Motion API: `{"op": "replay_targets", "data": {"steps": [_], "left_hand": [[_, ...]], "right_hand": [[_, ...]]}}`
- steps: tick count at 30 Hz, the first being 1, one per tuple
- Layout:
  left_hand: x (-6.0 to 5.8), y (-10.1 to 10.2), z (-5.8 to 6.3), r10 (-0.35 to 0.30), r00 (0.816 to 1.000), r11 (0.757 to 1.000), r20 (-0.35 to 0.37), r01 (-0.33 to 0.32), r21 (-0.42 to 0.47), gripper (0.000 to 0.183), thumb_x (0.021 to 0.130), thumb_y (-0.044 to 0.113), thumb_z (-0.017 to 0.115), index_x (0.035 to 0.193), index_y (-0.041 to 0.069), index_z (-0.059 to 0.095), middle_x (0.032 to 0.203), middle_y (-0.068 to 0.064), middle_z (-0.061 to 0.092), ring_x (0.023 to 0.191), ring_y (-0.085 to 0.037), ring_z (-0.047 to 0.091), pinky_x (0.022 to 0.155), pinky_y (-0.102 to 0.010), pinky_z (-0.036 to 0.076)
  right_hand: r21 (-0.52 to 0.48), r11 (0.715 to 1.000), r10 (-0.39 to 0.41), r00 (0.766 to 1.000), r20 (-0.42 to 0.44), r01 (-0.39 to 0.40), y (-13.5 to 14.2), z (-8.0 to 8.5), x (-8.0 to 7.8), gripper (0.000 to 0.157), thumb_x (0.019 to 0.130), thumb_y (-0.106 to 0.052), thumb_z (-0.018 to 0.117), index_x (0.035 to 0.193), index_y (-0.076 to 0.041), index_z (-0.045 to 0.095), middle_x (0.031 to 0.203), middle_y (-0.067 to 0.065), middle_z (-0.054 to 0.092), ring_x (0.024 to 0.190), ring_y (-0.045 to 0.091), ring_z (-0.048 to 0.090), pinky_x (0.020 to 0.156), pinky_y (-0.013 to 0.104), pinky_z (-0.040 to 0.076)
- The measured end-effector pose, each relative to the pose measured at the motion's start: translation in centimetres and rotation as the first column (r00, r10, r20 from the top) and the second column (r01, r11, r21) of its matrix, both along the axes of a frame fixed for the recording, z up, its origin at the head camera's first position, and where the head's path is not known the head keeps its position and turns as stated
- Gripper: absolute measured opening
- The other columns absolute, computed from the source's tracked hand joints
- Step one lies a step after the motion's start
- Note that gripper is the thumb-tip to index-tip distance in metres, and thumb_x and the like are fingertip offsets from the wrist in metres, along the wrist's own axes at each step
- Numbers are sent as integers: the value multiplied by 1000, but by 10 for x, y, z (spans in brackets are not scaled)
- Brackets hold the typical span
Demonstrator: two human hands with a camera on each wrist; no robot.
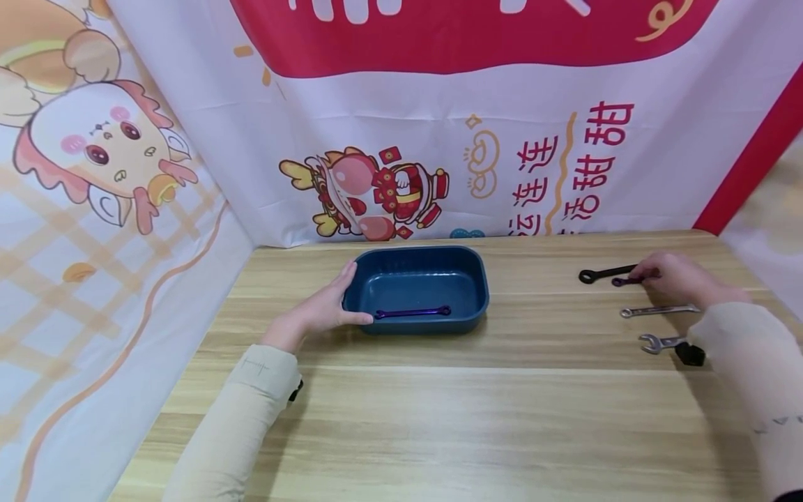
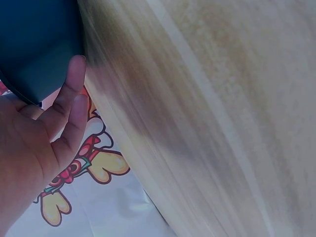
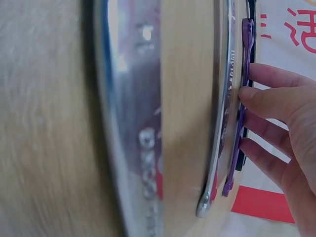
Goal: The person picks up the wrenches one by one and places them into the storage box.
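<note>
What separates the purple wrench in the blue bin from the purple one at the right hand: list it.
Place: the first wrench lies in the blue bin; the second wrench is outside it, beside the black wrench.
Hold: no hand grips the first wrench; the right hand pinches the second wrench.
Head view: the first wrench shows both ends; the second wrench is partly covered by the right hand.
Both are purple.

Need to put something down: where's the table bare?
Free: the near part of the table between both sleeves, and the strip between the blue tray and black wrench. Crowded: the right side, where the right hand pinches a purple wrench near two silver wrenches; the left hand touches the tray.
</note>
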State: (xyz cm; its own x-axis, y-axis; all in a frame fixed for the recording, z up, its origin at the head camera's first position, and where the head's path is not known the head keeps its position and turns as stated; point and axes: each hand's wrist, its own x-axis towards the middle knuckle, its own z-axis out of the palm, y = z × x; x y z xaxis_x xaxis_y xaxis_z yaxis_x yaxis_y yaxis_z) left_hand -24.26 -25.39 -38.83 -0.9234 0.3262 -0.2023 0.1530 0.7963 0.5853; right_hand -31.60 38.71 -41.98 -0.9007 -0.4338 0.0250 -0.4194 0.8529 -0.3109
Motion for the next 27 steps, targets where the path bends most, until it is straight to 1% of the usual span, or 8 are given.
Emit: {"op": "replay_targets", "data": {"steps": [3, 9, 12, 14, 21, 24, 27], "left_hand": [[0, 0, 1, 3, 1000, 1000, 1, -3, -10, 119, 89, 48, 79, 165, 14, -6, 172, -6, -9, 156, -35, 5, 122, -56, 17], [0, -1, 1, 7, 1000, 1000, 13, -7, -17, 119, 89, 49, 78, 165, 15, -7, 172, -5, -10, 156, -34, 4, 122, -56, 17], [-1, -1, 0, 2, 1000, 1000, 10, -2, -16, 119, 89, 48, 78, 165, 15, -7, 172, -5, -10, 156, -35, 4, 122, -56, 17], [-1, -1, -1, 1, 1000, 1000, 8, -1, -12, 119, 89, 48, 79, 165, 16, -7, 172, -5, -10, 156, -35, 5, 122, -57, 17], [-1, -1, -3, 1, 1000, 1000, 7, -1, 0, 119, 89, 48, 79, 165, 16, -6, 172, -5, -9, 156, -35, 5, 122, -57, 17], [-3, -1, -3, 2, 1000, 1000, 5, -2, 2, 119, 89, 47, 79, 166, 17, -6, 172, -4, -9, 156, -35, 5, 122, -57, 18], [-3, -2, -3, 6, 1000, 1000, 3, -6, -2, 119, 89, 47, 79, 166, 17, -6, 172, -5, -9, 156, -35, 6, 121, -57, 18]], "right_hand": [[11, 1000, 5, 1000, 4, -5, -1, 1, 1, 20, 86, 15, 65, 101, 7, 76, 99, 25, 70, 99, 48, 63, 88, 65, 49], [27, 999, 28, 1000, -1, -28, -1, 3, 4, 25, 82, 15, 66, 103, 6, 76, 91, 14, 69, 88, 38, 65, 83, 60, 52], [45, 998, 43, 999, -15, -43, 1, 3, 6, 29, 81, 15, 67, 106, 5, 77, 90, 10, 68, 87, 34, 65, 81, 58, 53], [67, 997, 46, 999, -19, -44, 1, 3, 6, 29, 82, 14, 68, 108, 4, 77, 90, 9, 67, 86, 32, 64, 79, 56, 54], [117, 986, 134, 985, -114, -120, 5, 2, 7, 33, 79, 13, 74, 110, 3, 77, 89, 9, 65, 81, 30, 64, 72, 52, 55], [131, 983, 142, 982, -127, -125, 5, 1, 7, 36, 77, 14, 75, 111, 3, 77, 88, 8, 64, 79, 29, 63, 70, 50, 55], [148, 979, 165, 974, -154, -143, 4, 1, 6, 35, 77, 14, 75, 109, 2, 78, 87, 6, 64, 79, 28, 63, 69, 50, 55]]}}
